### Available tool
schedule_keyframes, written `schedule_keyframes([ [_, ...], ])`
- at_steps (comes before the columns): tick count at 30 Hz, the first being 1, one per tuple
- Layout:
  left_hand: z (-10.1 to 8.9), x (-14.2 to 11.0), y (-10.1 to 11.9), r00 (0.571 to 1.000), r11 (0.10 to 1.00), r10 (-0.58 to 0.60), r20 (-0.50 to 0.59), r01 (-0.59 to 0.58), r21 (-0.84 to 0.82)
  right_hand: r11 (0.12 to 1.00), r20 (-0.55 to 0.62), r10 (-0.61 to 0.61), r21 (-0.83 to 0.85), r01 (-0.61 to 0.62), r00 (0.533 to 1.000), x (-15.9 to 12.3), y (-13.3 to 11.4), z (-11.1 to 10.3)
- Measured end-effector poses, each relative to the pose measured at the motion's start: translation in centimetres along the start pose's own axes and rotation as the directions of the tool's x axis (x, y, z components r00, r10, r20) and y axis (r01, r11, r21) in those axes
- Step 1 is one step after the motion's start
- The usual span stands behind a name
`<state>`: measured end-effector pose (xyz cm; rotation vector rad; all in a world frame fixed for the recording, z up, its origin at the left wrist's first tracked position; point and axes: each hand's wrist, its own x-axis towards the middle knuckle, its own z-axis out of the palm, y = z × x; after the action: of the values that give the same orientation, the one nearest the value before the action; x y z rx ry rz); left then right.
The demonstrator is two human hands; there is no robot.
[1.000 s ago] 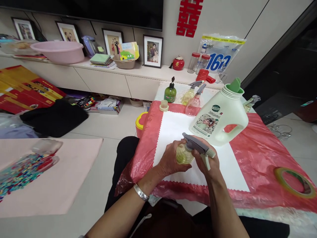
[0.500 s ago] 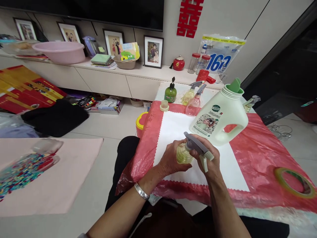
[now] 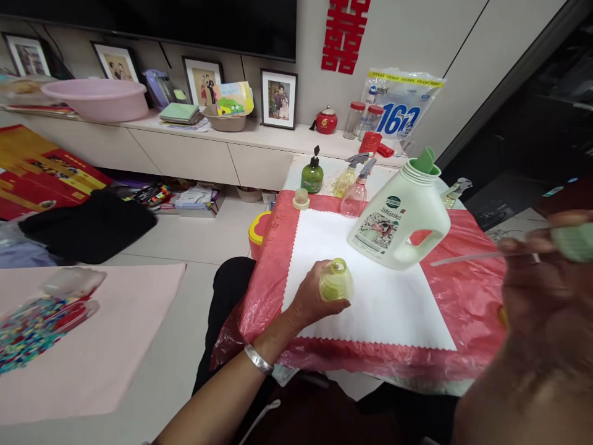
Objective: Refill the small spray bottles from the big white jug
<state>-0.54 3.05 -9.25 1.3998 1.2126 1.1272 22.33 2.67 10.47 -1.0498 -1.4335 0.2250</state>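
Observation:
My left hand [image 3: 315,300] is wrapped round a clear yellow bottle [image 3: 336,285], its mouth uncovered and tilted toward me, above a white scallop-edged sheet [image 3: 384,309]. Off to the right, my right hand [image 3: 542,278] is raised and blurred, closed on a spray head [image 3: 574,241] with a thin dip tube [image 3: 463,256] pointing left. Most of the spray head is hidden by the fingers or smeared. A large pale green detergent jug [image 3: 398,216] stands upright on the sheet, a green spout in its open mouth. Its cap [image 3: 301,198] appears to be the pale cup at the table's left.
Behind the jug stand a pink spray bottle [image 3: 354,196], a yellow spray bottle [image 3: 345,182] and a green pump bottle [image 3: 312,176]. Another spray bottle [image 3: 454,194] is right of the jug. Red plastic [image 3: 269,266] covers the table. A pink mat [image 3: 139,309] with colourful pieces lies left.
My right hand has lifted the spray head out of the yellow bottle and swung it far right, baring the tube. My left hand still holds the bottle. The view has shifted slightly.

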Motion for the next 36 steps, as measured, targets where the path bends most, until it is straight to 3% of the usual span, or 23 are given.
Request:
schedule_keyframes([
  [1,-0.2,0.0,0.3,1.0,0.999,-0.021,-0.009,0.021,-0.047,0.999,0.016,0.023,-0.029,-0.023,1.0,-0.3,1.0,-0.6],
  [2,-0.4,0.1,0.7,0.999,0.995,-0.04,-0.019,0.038,-0.092,0.994,0.135,0.079,-0.082,-0.068,0.988,-0.8,2.3,-1.0],
  [3,-0.7,0.2,1.0,0.998,0.99,-0.053,-0.033,0.049,-0.129,0.987,0.271,0.052,-0.158,-0.008,0.961,-1.4,3.9,-1.2],
  [4,-1.1,0.3,1.4,0.997,0.987,-0.058,-0.051,0.05,-0.153,0.971,0.379,0.033,-0.232,0.061,0.925,-2.3,5.7,-1.3],
  [6,-1.9,0.9,1.8,0.994,0.991,-0.033,-0.105,0.019,-0.134,0.962,0.538,0.088,-0.263,0.068,0.838,-4.3,9.3,-0.9],
  [8,-2.6,1.6,1.7,0.988,0.999,0.02,-0.156,-0.026,-0.041,0.959,0.574,0.121,-0.277,0.052,0.81,-6.4,12.1,-0.3],
  [11,-3.0,2.8,0.6,0.978,0.993,0.094,-0.189,-0.078,0.09,0.955,0.601,0.168,-0.296,0.022,0.782,-8.4,14.0,0.3],
  [14,-2.6,3.3,-0.8,0.978,0.99,0.107,-0.18,-0.088,0.107,0.937,0.502,0.242,-0.342,-0.067,0.83,-8.0,14.1,-0.6],
  [17,-2.1,3.2,-1.6,0.974,0.995,0.072,-0.213,-0.056,0.079,0.891,0.188,0.327,-0.387,-0.236,0.926,-5.5,14.2,-2.3],
  [19,-1.9,2.9,-1.7,0.971,0.996,0.061,-0.229,-0.046,0.072,0.872,0.007,0.365,-0.352,-0.339,0.931,-3.3,14.6,-2.9],
  [20,-1.9,2.8,-1.7,0.972,0.996,0.061,-0.229,-0.045,0.072,0.873,-0.025,0.385,-0.315,-0.373,0.923,-2.3,14.9,-2.8],
  [26,-1.9,2.7,-1.4,0.971,0.993,0.087,-0.222,-0.068,0.095,0.872,0.132,0.489,-0.079,-0.483,0.862,1.1,17.1,1.0],
  [31,-1.8,3.0,-1.7,0.967,0.984,0.126,-0.224,-0.093,0.152,0.871,-0.034,0.49,-0.014,-0.49,0.871,1.5,17.9,3.9],
  [36,-1.7,3.2,-1.9,0.964,0.976,0.159,-0.213,-0.12,0.183,0.875,-0.135,0.463,-0.091,-0.476,0.876,2.1,15.7,4.0],
])
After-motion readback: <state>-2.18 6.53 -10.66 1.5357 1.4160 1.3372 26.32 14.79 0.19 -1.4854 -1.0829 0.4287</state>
